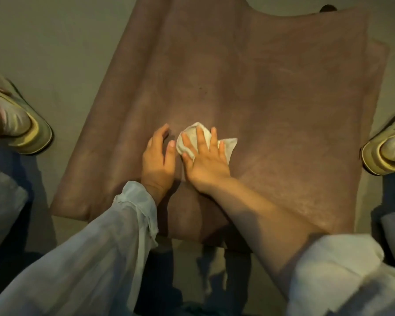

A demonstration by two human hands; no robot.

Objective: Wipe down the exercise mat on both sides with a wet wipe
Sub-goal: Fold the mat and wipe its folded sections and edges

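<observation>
A brown exercise mat [271, 87] lies spread on the floor, its far end curled up and folded over. A crumpled white wet wipe [192, 136] sits on the mat near its middle. My right hand [204, 158] lies flat on the wipe with straight, spread fingers pressing it down. Just left of it, my left hand [157, 160] rests on the mat with relaxed fingers, holding nothing and not touching the wipe.
My two feet in pale yellow slippers stand on the floor beside the mat, one at the left [25, 126] and one at the right [388, 149]. Grey floor [55, 42] surrounds the mat. A small dark object [327, 8] peeks over the mat's far edge.
</observation>
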